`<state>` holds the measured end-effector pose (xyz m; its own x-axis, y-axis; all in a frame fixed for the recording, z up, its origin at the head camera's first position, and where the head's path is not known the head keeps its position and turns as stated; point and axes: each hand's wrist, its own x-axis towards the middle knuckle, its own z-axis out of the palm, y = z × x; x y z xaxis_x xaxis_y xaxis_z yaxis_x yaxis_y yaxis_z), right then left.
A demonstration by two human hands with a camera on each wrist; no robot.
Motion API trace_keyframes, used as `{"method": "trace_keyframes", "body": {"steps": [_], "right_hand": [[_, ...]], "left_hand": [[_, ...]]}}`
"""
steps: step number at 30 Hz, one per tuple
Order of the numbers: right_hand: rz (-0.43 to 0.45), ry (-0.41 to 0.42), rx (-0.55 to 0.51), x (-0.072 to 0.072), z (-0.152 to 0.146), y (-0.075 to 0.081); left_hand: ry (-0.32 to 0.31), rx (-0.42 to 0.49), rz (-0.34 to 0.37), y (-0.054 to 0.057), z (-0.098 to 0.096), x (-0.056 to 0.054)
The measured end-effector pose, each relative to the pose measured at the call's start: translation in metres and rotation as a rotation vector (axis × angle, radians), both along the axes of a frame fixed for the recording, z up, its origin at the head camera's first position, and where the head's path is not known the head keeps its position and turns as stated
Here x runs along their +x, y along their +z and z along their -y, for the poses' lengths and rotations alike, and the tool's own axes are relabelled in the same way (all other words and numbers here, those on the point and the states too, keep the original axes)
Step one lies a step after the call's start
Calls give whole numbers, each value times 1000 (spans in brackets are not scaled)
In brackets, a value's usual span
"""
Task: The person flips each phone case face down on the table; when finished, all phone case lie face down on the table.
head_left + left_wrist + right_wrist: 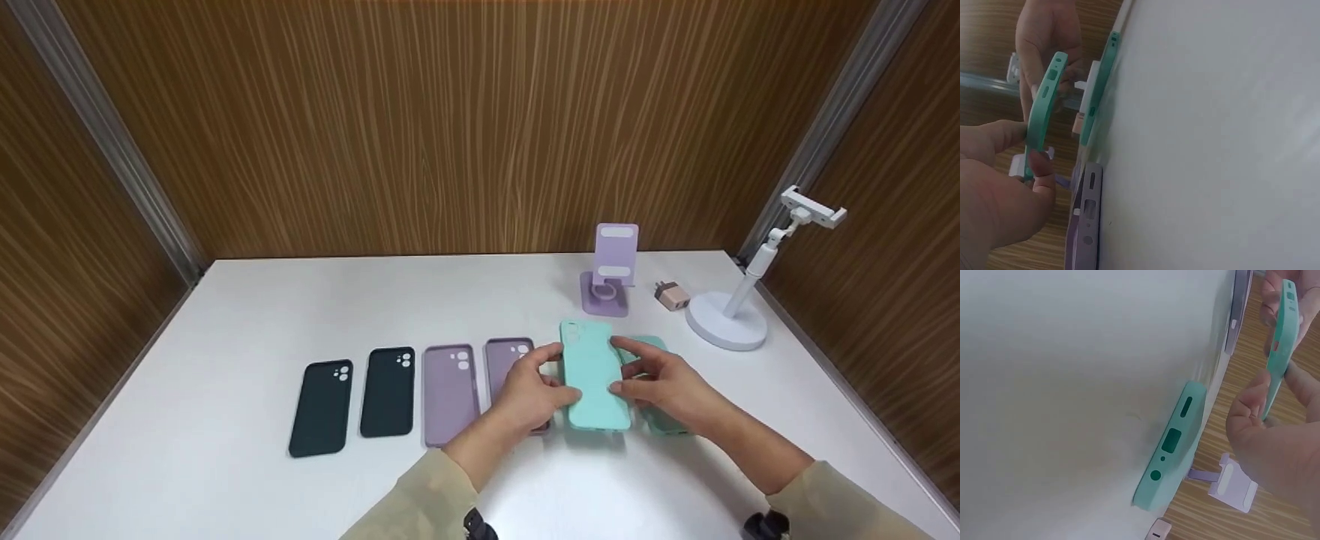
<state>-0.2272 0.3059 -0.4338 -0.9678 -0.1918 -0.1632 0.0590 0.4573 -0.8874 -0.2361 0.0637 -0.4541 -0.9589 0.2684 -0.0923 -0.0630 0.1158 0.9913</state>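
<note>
A mint-green phone case (596, 379) is held between both hands, raised slightly off the white table. My left hand (529, 394) pinches its left long edge with thumb and fingers. On the opposite edge, my right hand (671, 386) grips it the same way. Under the right hand a second mint-green phone case (1171, 444) lies on the table, partly covered in the head view. Beside the left hand are two purple phone cases, one partly hidden by that hand (499, 364) and one in plain sight (450, 397).
Two black phone cases, one (321, 409) farther left than the other (388, 394), lie left of the purple ones. Behind the hands stands a purple phone stand (616, 255). A pink charger plug (672, 295) and a white phone holder (726, 322) stand at the back right. Wood-grain panels surround the table.
</note>
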Motion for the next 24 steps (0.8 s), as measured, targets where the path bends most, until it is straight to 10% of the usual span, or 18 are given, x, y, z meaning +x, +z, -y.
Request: {"method": "trace_keyframes", "body": {"steps": [13,24], "right_hand": [[-183,57,246,-5,-1,-3],[-214,88,290,-8,-4,-8]], "left_hand": [[-29,-232,-219,-10,-10,-2],[-34,-285,-245,-15,-14,-1]]}}
